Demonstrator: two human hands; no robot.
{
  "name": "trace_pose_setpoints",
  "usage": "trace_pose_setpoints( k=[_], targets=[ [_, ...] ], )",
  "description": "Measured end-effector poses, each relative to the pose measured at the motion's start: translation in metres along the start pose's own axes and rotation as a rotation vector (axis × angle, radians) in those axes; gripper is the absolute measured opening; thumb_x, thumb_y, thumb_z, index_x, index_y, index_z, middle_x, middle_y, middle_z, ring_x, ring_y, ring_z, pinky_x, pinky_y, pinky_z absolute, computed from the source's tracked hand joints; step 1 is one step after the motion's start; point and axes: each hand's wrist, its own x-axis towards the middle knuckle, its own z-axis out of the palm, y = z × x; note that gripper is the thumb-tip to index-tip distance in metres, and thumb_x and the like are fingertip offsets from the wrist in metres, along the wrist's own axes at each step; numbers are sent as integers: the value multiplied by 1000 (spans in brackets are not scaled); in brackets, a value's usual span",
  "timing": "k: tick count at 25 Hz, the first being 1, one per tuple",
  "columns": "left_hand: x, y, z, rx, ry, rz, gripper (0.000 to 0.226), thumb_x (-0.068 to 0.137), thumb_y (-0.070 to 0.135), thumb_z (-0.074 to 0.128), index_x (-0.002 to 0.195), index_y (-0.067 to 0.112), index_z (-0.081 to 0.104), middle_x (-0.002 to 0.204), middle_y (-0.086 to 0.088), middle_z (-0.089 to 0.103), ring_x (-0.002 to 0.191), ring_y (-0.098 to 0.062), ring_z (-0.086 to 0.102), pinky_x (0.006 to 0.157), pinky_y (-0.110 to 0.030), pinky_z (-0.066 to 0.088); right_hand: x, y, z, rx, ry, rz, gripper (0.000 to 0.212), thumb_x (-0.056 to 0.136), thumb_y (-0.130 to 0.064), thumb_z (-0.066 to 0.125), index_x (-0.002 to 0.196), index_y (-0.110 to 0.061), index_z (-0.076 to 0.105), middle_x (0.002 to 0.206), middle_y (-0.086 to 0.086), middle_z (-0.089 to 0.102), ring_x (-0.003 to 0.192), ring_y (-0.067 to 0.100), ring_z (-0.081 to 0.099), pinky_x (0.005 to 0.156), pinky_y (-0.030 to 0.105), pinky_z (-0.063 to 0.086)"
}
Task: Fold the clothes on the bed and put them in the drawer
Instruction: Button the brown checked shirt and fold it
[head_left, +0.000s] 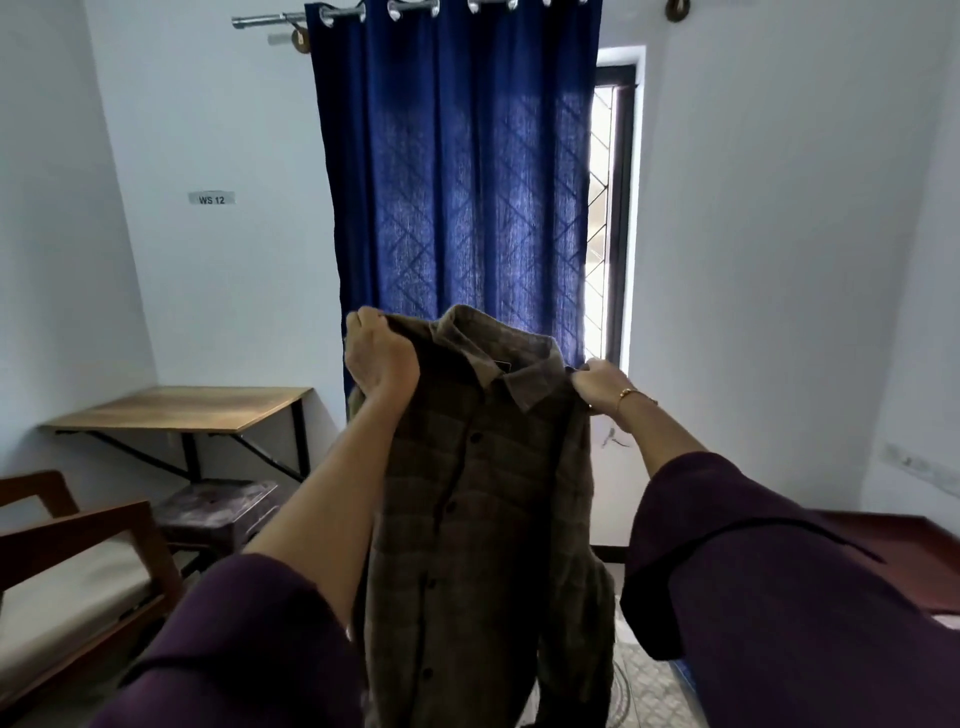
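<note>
Shirt is hanging unfolded in the air below both grips; left hand and right hand are pinching its shoulders. Folding not yet begun; drawer not in view.

dark purple sleeves, gold bracelet

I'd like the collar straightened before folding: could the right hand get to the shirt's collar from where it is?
Probably yes: the right hand pinches the shirt at the shoulder beside the collar, nothing between, though it must let go first.
</note>
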Motion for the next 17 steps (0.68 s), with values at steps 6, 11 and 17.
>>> trace_pose_setpoints(
  k=[6, 11, 17],
  targets=[
    [40, 28, -22, 20, 90, 204, 24, 95, 3, 30, 106, -2, 51, 117, -18, 51, 99, -36, 52, 83, -39, 33, 7, -11, 5, -39, 53, -161, 15, 89, -8, 48, 84, -4, 62, 92, 16, 59, 90, 29, 55, 86, 39, 46],
    [58, 15, -41, 244, 72, 133, 31, 90, -1, 31, 114, 1, 51, 121, -18, 55, 105, -37, 54, 92, -39, 33, 11, -26, 23, -61, 160, -175, 28, 95, -2, 37, 114, 8, 55, 119, 27, 56, 113, 38, 51, 90, 34, 38],
    [51, -16, -59, 333, -107, 55, 25, 90, 10, 36, 96, 4, 60, 102, -17, 63, 101, -36, 55, 90, -39, 36, 14, -24, 17, -283, 212, -356, 23, 92, 1, 39, 106, 6, 57, 112, 28, 58, 104, 40, 56, 85, 38, 43]
  ],
)
